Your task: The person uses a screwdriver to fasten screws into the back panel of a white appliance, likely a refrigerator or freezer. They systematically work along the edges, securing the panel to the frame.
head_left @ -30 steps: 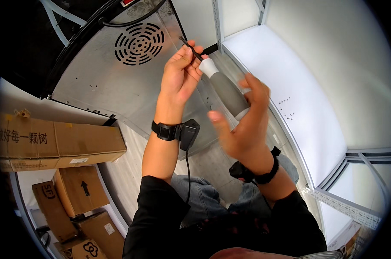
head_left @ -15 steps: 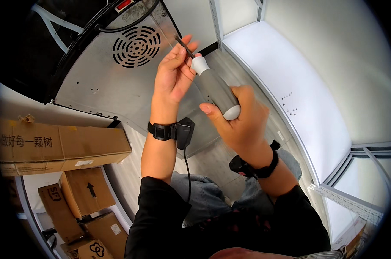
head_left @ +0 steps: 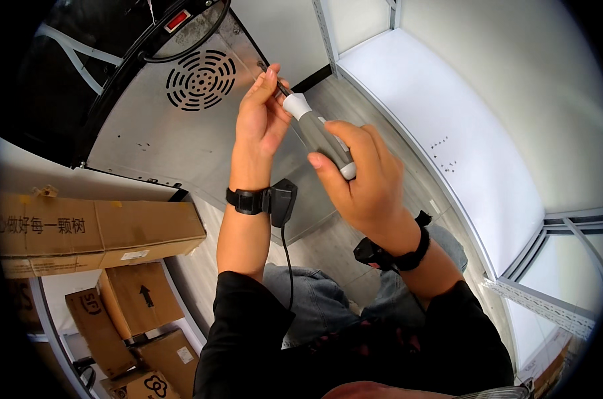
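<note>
Screwdriver (head_left: 314, 135) beside the metal panel's (head_left: 155, 136) right edge

At far left, a long cardboard box (head_left: 115, 223) lies above smaller cardboard boxes (head_left: 148, 299). Next, a round vent (head_left: 201, 80) pierces the panel. Near the panel's upper right corner, the left hand (head_left: 256, 120) pinches the screwdriver's dark shaft. The right hand (head_left: 368, 179) curves about the grey handle; whether it grips, I cannot tell. Rightmost, small dark pieces (head_left: 441, 154) lie on the white shelf (head_left: 497, 203), nearer its front edge.
</note>
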### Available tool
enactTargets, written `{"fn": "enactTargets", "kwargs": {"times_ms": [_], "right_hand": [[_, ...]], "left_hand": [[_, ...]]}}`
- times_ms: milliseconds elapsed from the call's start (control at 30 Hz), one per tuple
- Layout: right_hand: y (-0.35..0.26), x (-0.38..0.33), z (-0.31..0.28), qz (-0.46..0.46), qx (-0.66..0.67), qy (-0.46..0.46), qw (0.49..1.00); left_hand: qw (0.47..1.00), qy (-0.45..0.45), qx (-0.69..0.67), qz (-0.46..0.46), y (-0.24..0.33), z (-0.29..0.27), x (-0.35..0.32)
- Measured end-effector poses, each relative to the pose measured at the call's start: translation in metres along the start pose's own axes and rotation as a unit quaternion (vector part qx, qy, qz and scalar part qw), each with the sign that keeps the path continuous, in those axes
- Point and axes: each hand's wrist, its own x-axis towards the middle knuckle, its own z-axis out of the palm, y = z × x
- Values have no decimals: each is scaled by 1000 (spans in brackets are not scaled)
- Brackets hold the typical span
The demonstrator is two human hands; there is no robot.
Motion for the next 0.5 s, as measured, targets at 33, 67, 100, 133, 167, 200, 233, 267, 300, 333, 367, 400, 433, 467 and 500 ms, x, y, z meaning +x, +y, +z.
{"fn": "enactTargets", "kwargs": {"times_ms": [33, 67, 100, 133, 167, 200, 233, 267, 300, 333, 367, 400, 433, 467, 500], "right_hand": [[0, 1, -2, 4, 10, -1, 1000], [0, 2, -5, 7, 20, -1, 1000], [0, 3, -7, 11, 30, -2, 999], [-1, 3, -8, 29, 43, -9, 999], [-2, 4, -9, 46, 56, -15, 997], [-3, 4, -10, 64, 70, -22, 995], [-3, 3, -10, 66, 76, -23, 995], [-3, 3, -10, 68, 83, -23, 994], [-3, 3, -10, 70, 89, -23, 993], [-4, 3, -9, 80, 98, -29, 992], [-5, 2, -10, 91, 106, -35, 990], [-6, 2, -9, 101, 114, -40, 987], [-6, 2, -11, 109, 115, -47, 986], [-6, 2, -12, 117, 116, -53, 985], [-6, 3, -13, 125, 116, -58, 984]], "left_hand": [[1000, 8, 15, 7, 0, 5, -3], [999, 16, 30, 14, 1, 8, -4], [999, 10, 36, 15, 0, 8, -4], [999, 6, 44, 16, 2, 6, -4], [999, 1, 51, 17, 3, 6, -5], [998, 7, 54, 22, 4, 5, -6], [998, 12, 55, 25, 4, 5, -5], [998, 17, 56, 28, 3, 6, -5], [997, 20, 61, 30, 3, 7, -6], [997, 24, 65, 33, 3, 7, -6], [996, 28, 70, 36, 3, 7, -7], [997, 18, 71, 36, 4, 6, -8], [997, 9, 71, 37, 4, 4, -8], [997, -2, 71, 37, 3, 4, -8], [997, -1, 68, 39, 2, 5, -8]]}}
